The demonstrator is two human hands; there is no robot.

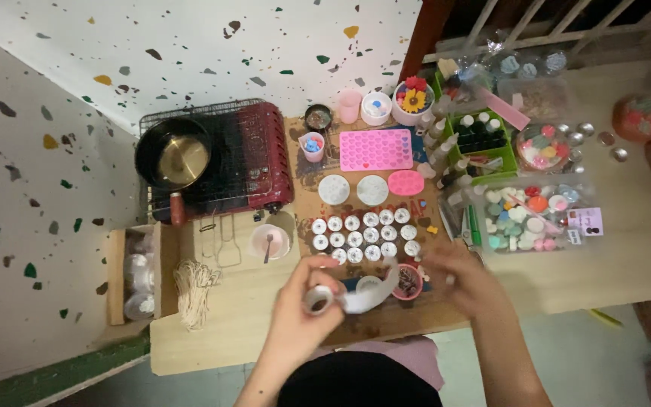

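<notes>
White tape roll [318,299] gripped in left hand [295,316]; right hand [467,280] (blurred) grip unclear, near pink-labelled clear box [586,221].

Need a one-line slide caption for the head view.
Left hand holds a white tape roll, right hand pulling its strip over rows of small round tins on a cluttered craft table.

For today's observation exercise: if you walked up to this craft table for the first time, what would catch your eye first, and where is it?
Most striking is the red portable stove at the table's left, with a dark pot on its grate. Next comes the bright pink mould tray at the centre, with rows of small round tins in front of it. Nearest the viewer, the left hand holds a roll of white tape, while the right hand is blurred beside it.
</notes>
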